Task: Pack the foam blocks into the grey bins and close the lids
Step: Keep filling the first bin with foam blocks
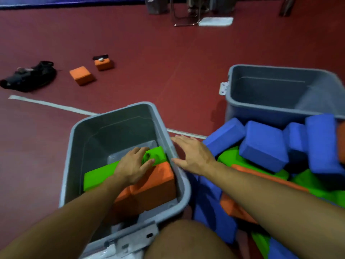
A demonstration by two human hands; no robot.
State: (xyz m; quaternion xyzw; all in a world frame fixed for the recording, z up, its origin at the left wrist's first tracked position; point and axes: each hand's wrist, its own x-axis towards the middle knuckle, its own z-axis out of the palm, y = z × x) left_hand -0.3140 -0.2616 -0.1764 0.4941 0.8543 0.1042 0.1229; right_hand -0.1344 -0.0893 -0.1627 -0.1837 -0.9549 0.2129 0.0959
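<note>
A grey bin (78, 146) stands on the floor before me, holding a long green foam block (97, 176), orange foam blocks (156, 186) and a smaller green foam block (155, 155). My left hand (132, 165) reaches inside the bin and grips the smaller green block. My right hand (194, 156) hovers with fingers spread just outside the bin's right rim, holding nothing. A pile of blue foam blocks (265, 144), green and orange ones lies to the right. A second grey bin (261, 105) stands behind the pile and looks unfilled.
Two orange blocks (82, 75) (103, 64) lie on the red floor at the far left, one with a small white thing on top. A black bag (29, 76) lies beside them. Chair legs (184, 14) stand at the back. My bare knee (186, 240) is at the bottom.
</note>
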